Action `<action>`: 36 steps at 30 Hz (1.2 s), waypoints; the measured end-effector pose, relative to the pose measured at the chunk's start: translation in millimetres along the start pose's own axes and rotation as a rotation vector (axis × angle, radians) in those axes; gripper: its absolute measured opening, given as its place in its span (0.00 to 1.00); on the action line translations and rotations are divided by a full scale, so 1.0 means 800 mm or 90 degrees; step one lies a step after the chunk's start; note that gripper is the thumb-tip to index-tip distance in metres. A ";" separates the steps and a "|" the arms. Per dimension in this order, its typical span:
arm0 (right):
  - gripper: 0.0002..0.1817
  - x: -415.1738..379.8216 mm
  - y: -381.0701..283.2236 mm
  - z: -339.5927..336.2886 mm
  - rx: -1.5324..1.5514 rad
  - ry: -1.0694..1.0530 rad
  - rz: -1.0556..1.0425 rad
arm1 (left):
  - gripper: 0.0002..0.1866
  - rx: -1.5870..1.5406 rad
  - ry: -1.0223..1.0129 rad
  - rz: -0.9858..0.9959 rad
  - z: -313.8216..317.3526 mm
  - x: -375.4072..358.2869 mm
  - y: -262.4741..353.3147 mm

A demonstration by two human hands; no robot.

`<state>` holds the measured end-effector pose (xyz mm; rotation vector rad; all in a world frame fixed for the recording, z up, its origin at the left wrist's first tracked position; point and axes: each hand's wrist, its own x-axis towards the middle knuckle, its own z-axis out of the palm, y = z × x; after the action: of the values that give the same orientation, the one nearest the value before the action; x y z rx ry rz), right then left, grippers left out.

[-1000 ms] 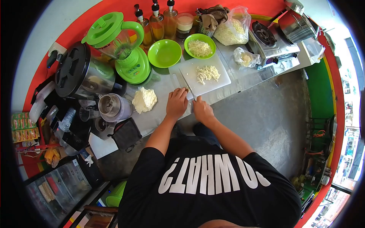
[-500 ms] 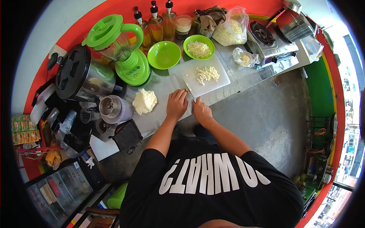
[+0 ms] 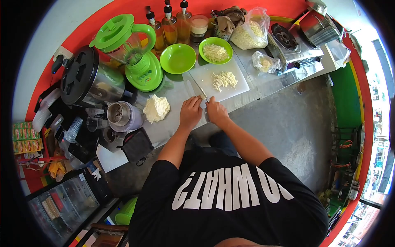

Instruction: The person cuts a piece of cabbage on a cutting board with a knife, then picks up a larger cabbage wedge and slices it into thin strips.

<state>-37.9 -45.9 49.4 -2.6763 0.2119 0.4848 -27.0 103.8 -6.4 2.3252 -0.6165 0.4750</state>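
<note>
Around the flat white cutting board [image 3: 239, 84] on the long grey metal desk [image 3: 173, 91], a big steel cylindrical container with a black lid [image 3: 79, 76] stands farthest left, at 9 o'clock. At 8 o'clock sit a small round steel cup [image 3: 119, 114], on top of a pale jar, and a black soft-sided pouch [image 3: 136, 147], near the desk's edge. A lime-green blender with a clear jug [image 3: 143, 74] rises at 9 o'clock, and a cream-white, rough-surfaced lump [image 3: 156, 109] lies at 8. Three clear pump bottles with amber contents [image 3: 169, 29] line up between 10 and 11; a round, glossy green bowl [image 3: 178, 59] sits at 10.

The person's left hand [image 3: 191, 111] is at the board's lower-left corner, between 7 and 8 o'clock, its fingers bent and pointing down; whether they grip anything cannot be told. The slim metal knife [image 3: 200, 89] slants over the board's left part, its blade aimed at 11. The right hand [image 3: 216, 111], at 6, has its fingers wrapped around the knife's handle.

A round green plate bearing pale shreds [image 3: 225, 42] stands at 12. A loose heap of pale yellow shreds [image 3: 224, 81] rests mid-board, right of the blade. A bulging clear plastic bag of shreds [image 3: 249, 36] stands at 1; a silver gas stove [image 3: 293, 55] is at 2.
</note>
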 end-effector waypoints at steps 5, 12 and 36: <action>0.19 -0.012 -0.001 -0.006 -0.008 -0.007 -0.019 | 0.18 -0.016 0.002 -0.002 0.001 -0.001 0.000; 0.19 -0.005 0.004 0.008 0.056 -0.005 0.028 | 0.18 0.006 -0.018 0.008 0.000 -0.001 -0.002; 0.19 -0.001 -0.006 0.009 0.005 0.009 0.023 | 0.19 0.026 0.001 -0.017 0.002 -0.004 -0.004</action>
<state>-39.5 -39.0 45.2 -2.6737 0.2650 0.4751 -27.6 105.5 -10.6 2.3690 -0.5799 0.4816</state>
